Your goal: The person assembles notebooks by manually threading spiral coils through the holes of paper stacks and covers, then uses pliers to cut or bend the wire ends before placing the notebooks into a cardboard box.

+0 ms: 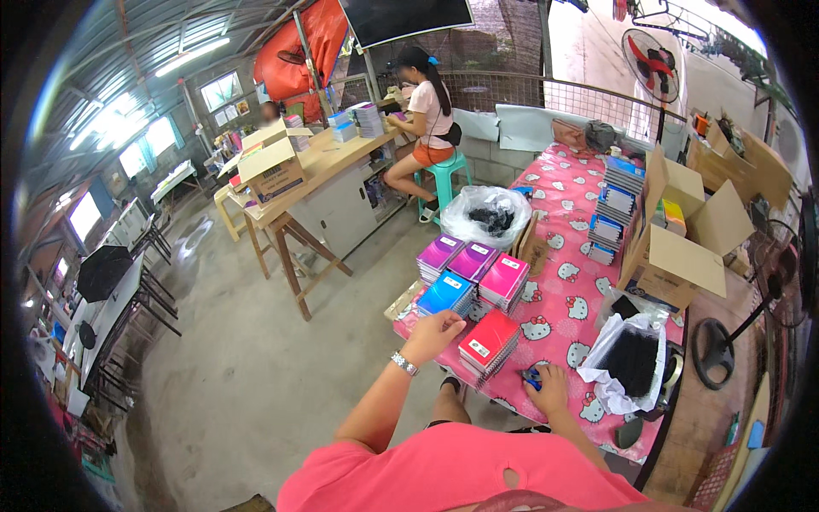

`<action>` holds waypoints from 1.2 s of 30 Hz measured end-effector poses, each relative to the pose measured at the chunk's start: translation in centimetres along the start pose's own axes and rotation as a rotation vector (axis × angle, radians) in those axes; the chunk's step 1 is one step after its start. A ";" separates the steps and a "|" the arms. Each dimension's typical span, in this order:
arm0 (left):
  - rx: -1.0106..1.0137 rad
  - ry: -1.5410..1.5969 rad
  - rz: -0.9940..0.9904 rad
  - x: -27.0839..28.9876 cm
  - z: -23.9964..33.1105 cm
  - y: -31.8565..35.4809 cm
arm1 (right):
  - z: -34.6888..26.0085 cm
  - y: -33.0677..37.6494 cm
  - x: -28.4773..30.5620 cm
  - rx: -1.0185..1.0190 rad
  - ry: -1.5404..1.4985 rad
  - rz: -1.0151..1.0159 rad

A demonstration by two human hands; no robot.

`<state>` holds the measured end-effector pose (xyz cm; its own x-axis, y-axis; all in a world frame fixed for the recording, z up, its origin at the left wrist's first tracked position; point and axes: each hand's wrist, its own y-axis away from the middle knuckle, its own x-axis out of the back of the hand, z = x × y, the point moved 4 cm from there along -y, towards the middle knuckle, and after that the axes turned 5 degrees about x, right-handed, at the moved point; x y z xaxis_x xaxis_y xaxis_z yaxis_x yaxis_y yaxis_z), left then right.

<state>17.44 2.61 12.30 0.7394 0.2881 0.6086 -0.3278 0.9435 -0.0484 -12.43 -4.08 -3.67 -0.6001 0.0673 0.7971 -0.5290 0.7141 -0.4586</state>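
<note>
My left hand (433,336), with a metal-banded watch on its wrist, is at the near side of a stack of blue spiral notebooks (446,293). Its fingers are bent together; whether anything is between them is too small to tell. On the table, my right hand (548,391) is closed around a small blue-handled tool (531,376), whose kind is partly hidden by the fingers. Between the hands stands a stack of red spiral notebooks (489,343). Beyond it are stacks of pink notebooks (503,278) and purple notebooks (440,253).
The pink patterned tablecloth (554,243) also bears a plastic-lined box of black pieces (631,363), more blue notebooks (616,205) and an open carton (670,264). A bag of black pieces (490,220) stands past the stacks. Another person (424,119) sits at a wooden table (328,158).
</note>
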 end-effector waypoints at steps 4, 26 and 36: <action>0.037 0.044 -0.059 -0.7 0.2 0.1 | 0.1 0.2 0.1 -0.018 0.014 -0.033; -0.051 0.140 -0.188 -2.6 3.0 0.4 | 0.0 0.1 0.0 -0.037 0.005 -0.016; -0.157 0.363 -0.642 -3.9 6.3 3.6 | 0.3 0.1 -0.2 -0.020 0.046 0.020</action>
<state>9.62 3.81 14.76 0.9131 -0.3165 0.2569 0.3010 0.9485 0.0987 -12.52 -4.24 -3.96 -0.5816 0.1133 0.8056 -0.5052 0.7259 -0.4667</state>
